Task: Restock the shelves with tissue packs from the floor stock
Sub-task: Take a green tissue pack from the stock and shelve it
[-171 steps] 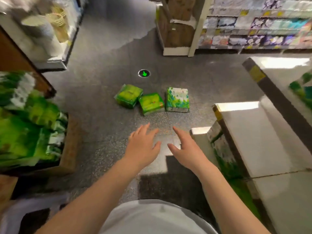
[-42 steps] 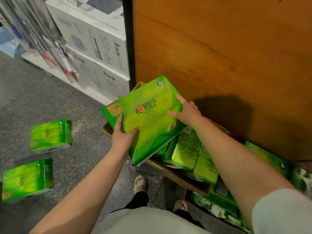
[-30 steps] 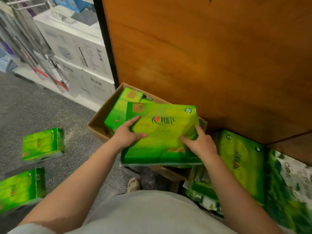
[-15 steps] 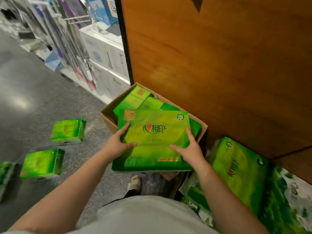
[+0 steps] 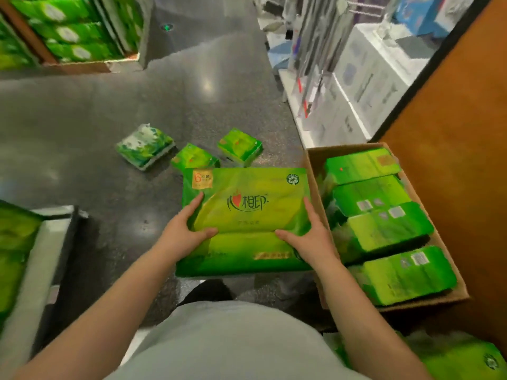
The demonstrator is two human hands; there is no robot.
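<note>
Green plastic wraps the big pack (image 5: 247, 215) that the person holds flat in front of the body, above the dark speckled floor (image 5: 82, 119) and just left of the box (image 5: 315, 171). The left hand (image 5: 183, 234) grips the pack's left edge, thumb lying across the top face and fingers curled along the side. The right hand (image 5: 310, 237) grips the right edge in the same way, thumb pointing inward on the top face. The two hands are apart, one on each side of the pack, both clamped on it. A red heart logo and dark characters show on the pack's face between the thumbs, with an orange label at its far left corner.

The cardboard box stands against an orange wooden panel (image 5: 452, 174) and holds several green packs (image 5: 384, 231) lying in a row. Three small packs (image 5: 192, 157) lie on the floor beyond the held pack, close together; the leftmost (image 5: 144, 148) is white and green. A shelf (image 5: 41, 256) with green stock shows at the lower left, blurred. More green packs are stacked on a display (image 5: 74, 31) at the upper left. White boxes (image 5: 356, 86) sit on a low white shelf at the upper right. The person's grey shirt (image 5: 233, 344) fills the bottom of the view.
</note>
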